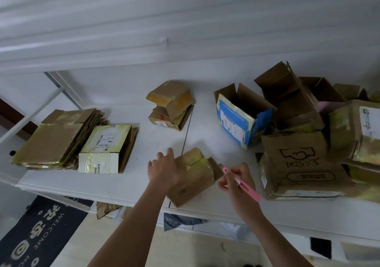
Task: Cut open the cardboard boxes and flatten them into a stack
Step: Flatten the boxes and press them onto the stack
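**One small box under the knife**

Several unopened boxes wait at three o'clock. Small taped box, centre: light, stiff, glossy tape. Left hand presses flat on top; right hand pinches pink cutter.

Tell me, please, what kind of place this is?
Probably a home or small storeroom used for sorting parcel waste. A white table holds a stack of flattened boxes and a pile of opened shipping boxes, and a doormat reading WELCOME lies on the floor.
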Action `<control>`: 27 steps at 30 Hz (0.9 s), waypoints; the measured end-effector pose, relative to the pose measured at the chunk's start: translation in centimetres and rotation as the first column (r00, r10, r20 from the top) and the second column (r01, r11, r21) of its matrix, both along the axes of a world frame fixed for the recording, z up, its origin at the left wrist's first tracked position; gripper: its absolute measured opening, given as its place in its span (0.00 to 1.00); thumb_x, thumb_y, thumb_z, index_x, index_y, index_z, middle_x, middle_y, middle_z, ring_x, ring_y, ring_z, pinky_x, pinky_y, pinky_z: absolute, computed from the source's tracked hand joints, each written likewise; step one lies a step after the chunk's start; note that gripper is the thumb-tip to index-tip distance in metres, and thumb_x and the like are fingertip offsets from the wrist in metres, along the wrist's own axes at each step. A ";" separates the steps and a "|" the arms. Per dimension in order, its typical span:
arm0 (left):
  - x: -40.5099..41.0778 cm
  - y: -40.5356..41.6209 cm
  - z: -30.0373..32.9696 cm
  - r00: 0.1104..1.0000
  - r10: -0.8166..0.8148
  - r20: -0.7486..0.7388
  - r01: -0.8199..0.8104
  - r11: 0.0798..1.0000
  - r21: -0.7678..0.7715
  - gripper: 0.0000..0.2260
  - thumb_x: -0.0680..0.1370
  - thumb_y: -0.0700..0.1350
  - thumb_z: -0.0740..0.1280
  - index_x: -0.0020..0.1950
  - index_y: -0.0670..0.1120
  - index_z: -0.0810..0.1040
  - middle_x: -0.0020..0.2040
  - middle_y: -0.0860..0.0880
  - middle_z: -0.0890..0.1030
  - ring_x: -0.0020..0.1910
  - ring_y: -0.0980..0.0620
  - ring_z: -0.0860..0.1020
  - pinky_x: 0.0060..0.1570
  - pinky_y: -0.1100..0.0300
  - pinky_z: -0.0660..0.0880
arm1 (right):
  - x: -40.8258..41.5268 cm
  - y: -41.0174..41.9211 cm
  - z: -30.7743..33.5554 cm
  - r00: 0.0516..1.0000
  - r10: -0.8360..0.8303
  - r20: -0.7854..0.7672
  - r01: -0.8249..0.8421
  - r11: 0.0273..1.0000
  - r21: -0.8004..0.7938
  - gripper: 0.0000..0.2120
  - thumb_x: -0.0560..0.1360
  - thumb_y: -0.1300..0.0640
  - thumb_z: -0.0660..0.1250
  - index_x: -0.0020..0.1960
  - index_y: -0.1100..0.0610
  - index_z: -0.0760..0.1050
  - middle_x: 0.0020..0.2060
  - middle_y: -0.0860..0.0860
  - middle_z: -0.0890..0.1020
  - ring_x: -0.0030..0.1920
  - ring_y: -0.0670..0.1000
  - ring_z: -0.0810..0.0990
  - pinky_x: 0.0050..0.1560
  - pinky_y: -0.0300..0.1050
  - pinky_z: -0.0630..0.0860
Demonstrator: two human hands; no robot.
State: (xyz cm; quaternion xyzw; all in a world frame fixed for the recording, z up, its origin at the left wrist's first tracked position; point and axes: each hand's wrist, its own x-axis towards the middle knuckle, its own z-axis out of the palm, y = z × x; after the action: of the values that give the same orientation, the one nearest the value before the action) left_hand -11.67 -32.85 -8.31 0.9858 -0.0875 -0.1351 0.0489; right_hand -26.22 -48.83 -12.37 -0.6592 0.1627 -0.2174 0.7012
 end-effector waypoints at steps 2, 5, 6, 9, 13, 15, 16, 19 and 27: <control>-0.8 0.4 -0.6 0.989 0.146 -0.005 -0.146 0.988 -0.048 0.31 0.75 0.68 0.63 0.67 0.49 0.61 0.59 0.45 0.77 0.57 0.41 0.78 0.52 0.48 0.74 | -0.3 -0.1 0.2 1.000 -0.008 0.000 0.008 1.000 0.016 0.06 0.80 0.64 0.62 0.47 0.65 0.66 0.37 0.63 0.77 0.39 0.61 0.82 0.42 0.50 0.83; -1.6 0.8 -1.0 0.966 0.237 -0.099 -0.255 0.928 -0.270 0.30 0.80 0.61 0.60 0.76 0.53 0.51 0.60 0.43 0.78 0.51 0.41 0.80 0.41 0.51 0.78 | -0.7 0.0 0.2 0.999 -0.013 -0.033 0.014 0.999 0.031 0.06 0.81 0.61 0.61 0.48 0.63 0.66 0.39 0.63 0.78 0.40 0.57 0.84 0.42 0.52 0.84; -1.8 0.8 -1.0 0.958 0.241 -0.153 -0.280 0.897 -0.342 0.28 0.82 0.58 0.58 0.77 0.55 0.48 0.59 0.42 0.78 0.45 0.43 0.81 0.33 0.53 0.78 | -0.7 0.2 0.2 0.999 -0.007 -0.051 0.009 0.999 0.039 0.06 0.81 0.60 0.60 0.48 0.62 0.66 0.40 0.62 0.79 0.41 0.55 0.85 0.41 0.52 0.84; -2.6 0.5 -0.7 0.943 0.244 -0.227 -0.325 0.823 -0.466 0.23 0.84 0.53 0.54 0.77 0.59 0.49 0.48 0.46 0.75 0.28 0.47 0.81 0.20 0.58 0.75 | -0.6 1.3 0.3 0.997 0.005 -0.081 -0.001 0.999 0.050 0.07 0.81 0.59 0.60 0.48 0.61 0.66 0.42 0.61 0.78 0.43 0.56 0.85 0.39 0.55 0.84; -3.3 0.2 0.3 0.942 0.257 -0.214 -0.324 0.858 -0.398 0.21 0.82 0.54 0.59 0.72 0.51 0.56 0.42 0.51 0.73 0.24 0.49 0.81 0.24 0.58 0.78 | 0.1 2.7 0.2 0.998 -0.049 -0.029 0.045 0.993 -0.105 0.07 0.81 0.60 0.61 0.45 0.60 0.66 0.36 0.59 0.77 0.36 0.57 0.82 0.33 0.52 0.83; -3.6 0.5 0.9 0.932 0.304 -0.200 -0.353 0.888 -0.295 0.22 0.80 0.56 0.63 0.67 0.46 0.61 0.43 0.50 0.76 0.25 0.50 0.82 0.28 0.58 0.79 | 0.9 2.6 0.2 0.996 -0.087 0.016 0.088 0.978 -0.190 0.08 0.80 0.61 0.62 0.44 0.59 0.67 0.32 0.55 0.75 0.31 0.48 0.77 0.29 0.43 0.77; -3.7 0.7 1.0 0.928 0.322 -0.186 -0.361 0.898 -0.250 0.22 0.78 0.56 0.65 0.63 0.45 0.63 0.43 0.50 0.77 0.28 0.51 0.82 0.32 0.57 0.80 | 1.5 2.3 0.3 0.996 -0.090 0.017 0.091 0.979 -0.183 0.08 0.80 0.62 0.62 0.43 0.59 0.67 0.32 0.56 0.75 0.30 0.46 0.77 0.29 0.43 0.76; -4.1 1.1 1.1 0.960 0.278 -0.047 -0.281 0.951 -0.125 0.23 0.75 0.58 0.69 0.61 0.44 0.69 0.46 0.51 0.76 0.44 0.50 0.79 0.43 0.55 0.76 | 3.2 1.1 0.8 1.000 -0.019 -0.022 0.019 1.000 -0.006 0.06 0.80 0.61 0.62 0.47 0.63 0.69 0.41 0.61 0.81 0.41 0.54 0.85 0.35 0.51 0.82; -3.0 1.8 -2.0 0.959 -0.282 0.029 0.282 0.940 -0.191 0.35 0.80 0.64 0.56 0.80 0.50 0.48 0.81 0.48 0.47 0.79 0.46 0.43 0.76 0.43 0.43 | 3.5 -1.1 0.8 0.998 0.011 -0.060 0.004 0.970 0.243 0.11 0.80 0.55 0.63 0.50 0.64 0.73 0.41 0.56 0.85 0.48 0.55 0.85 0.46 0.51 0.84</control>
State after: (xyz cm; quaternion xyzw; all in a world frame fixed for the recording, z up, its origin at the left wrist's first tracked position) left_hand -14.64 -31.07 -10.27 0.9537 -0.2404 -0.1307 0.1245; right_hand -22.73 -49.90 -11.57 -0.5751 0.2082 -0.1744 0.7717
